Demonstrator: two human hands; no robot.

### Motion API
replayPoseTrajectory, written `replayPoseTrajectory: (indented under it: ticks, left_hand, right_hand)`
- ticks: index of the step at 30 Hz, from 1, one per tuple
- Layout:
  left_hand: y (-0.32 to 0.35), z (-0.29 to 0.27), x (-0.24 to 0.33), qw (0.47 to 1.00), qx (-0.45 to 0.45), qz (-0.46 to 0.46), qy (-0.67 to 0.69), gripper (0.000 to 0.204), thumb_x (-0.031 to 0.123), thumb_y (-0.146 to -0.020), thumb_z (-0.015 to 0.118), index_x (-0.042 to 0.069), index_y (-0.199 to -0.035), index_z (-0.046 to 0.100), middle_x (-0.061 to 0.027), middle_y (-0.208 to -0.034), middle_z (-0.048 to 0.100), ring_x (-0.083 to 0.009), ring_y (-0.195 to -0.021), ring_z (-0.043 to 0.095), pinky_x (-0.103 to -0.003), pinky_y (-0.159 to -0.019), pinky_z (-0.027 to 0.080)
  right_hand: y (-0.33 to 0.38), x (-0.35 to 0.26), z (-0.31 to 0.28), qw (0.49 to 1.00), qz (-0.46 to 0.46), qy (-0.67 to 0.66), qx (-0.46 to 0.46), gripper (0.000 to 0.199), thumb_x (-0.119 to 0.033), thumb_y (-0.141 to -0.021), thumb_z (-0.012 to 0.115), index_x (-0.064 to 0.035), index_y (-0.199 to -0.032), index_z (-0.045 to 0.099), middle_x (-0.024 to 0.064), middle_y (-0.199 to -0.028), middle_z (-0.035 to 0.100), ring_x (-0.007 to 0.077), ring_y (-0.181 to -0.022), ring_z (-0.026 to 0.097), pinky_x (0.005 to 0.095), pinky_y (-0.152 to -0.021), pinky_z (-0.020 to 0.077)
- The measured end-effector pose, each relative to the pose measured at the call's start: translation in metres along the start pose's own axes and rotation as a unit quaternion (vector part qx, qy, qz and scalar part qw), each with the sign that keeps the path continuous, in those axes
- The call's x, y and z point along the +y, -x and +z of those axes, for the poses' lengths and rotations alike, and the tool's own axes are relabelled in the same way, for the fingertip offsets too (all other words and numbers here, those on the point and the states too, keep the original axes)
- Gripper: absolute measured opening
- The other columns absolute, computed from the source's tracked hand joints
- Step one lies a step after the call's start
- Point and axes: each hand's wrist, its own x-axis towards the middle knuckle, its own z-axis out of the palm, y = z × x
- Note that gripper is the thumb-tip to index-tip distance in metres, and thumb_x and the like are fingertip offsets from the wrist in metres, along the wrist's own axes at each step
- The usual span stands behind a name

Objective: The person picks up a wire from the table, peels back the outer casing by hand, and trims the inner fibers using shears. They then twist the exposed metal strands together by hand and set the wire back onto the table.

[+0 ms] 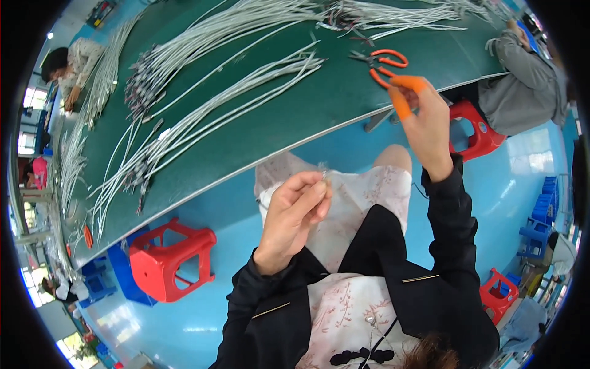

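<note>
- Clear piece (325, 173): pinched by left hand (295, 209).
- Right hand (425, 120): placed at orange-handled pliers (372, 61); grip cannot be told.
- White cables (221, 31): spread far left.
- Red stool (155, 267): set left.

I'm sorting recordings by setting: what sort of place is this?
Probably a cable-assembly workshop: bundles of white cables lie on a long green table along with orange-handled pliers, and a person in grey sits at its edge.

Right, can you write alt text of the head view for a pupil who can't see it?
A person's left hand pinches a small pale item; the right hand, in orange finger covers, is at the handles of orange pliers on a green table. White cables lie there in bundles.
</note>
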Motion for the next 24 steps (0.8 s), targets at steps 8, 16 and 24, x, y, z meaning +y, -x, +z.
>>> replayPoseTrajectory:
  ticks: [8, 16, 24]
  left_hand:
    - [0.004, -0.01, 0.005, 0.999, -0.017, 0.03, 0.017, 0.013, 0.01, -0.094, 0.055, 0.004, -0.105, 0.058, -0.005, -0.089, 0.061, -0.0079, -0.066, 0.049, -0.021, -0.056, 0.036]
    - [-0.002, -0.004, 0.01, 1.0, 0.017, 0.023, 0.005, 0.011, 0.01, -0.094, 0.052, 0.003, -0.101, 0.057, -0.0053, -0.088, 0.058, -0.0072, -0.065, 0.044, -0.02, -0.056, 0.033]
    - [-0.01, -0.001, 0.007, 1.0, 0.01, 0.021, 0.013, 0.013, 0.01, -0.094, 0.053, 0.003, -0.104, 0.058, -0.0048, -0.088, 0.059, -0.0074, -0.065, 0.045, -0.02, -0.056, 0.034]
  right_hand:
    - [-0.053, 0.05, -0.003, 0.932, -0.159, 0.315, -0.084, 0.023, -0.007, -0.076, 0.068, 0.0007, -0.097, 0.061, 0.0116, -0.094, 0.059, 0.0303, -0.088, 0.056, 0.0374, -0.075, 0.0463]
    - [-0.043, 0.059, -0.026, 0.929, -0.146, 0.296, -0.167, 0.022, -0.008, -0.074, 0.07, 0.0011, -0.092, 0.059, 0.0119, -0.089, 0.057, 0.031, -0.086, 0.055, 0.0388, -0.073, 0.0456]
    - [-0.029, 0.054, -0.037, 0.932, -0.136, 0.287, -0.173, 0.02, -0.004, -0.074, 0.069, 0.0021, -0.088, 0.056, 0.0138, -0.085, 0.054, 0.0329, -0.083, 0.054, 0.0398, -0.07, 0.0451]
